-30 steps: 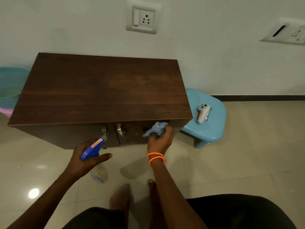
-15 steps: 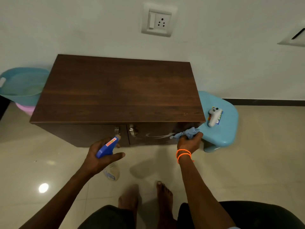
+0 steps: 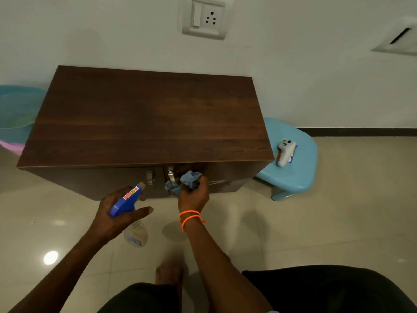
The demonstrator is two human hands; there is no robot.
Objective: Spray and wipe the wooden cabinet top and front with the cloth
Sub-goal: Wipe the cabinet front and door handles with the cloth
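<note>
A dark wooden cabinet (image 3: 146,118) stands against the white wall, with two metal door handles (image 3: 150,177) on its front. My right hand (image 3: 194,195) grips a crumpled light blue cloth (image 3: 188,180) and holds it against the right door, next to the right handle. My left hand (image 3: 117,213) grips a spray bottle (image 3: 127,199) by its blue trigger head, its nozzle pointing at the cabinet front. The clear bottle body hangs below the hand. A faint wet streak shows on the right door.
A light blue plastic stool (image 3: 293,168) stands right of the cabinet with a small white toy (image 3: 285,152) on it. Stacked blue and pink tubs (image 3: 15,114) sit to the left. A wall socket (image 3: 205,18) is above. My bare feet stand on glossy beige tiles.
My right hand has swept the cloth left along the cabinet front, from the right end of the door back to beside the handle. My left hand with the bottle has hardly moved.
</note>
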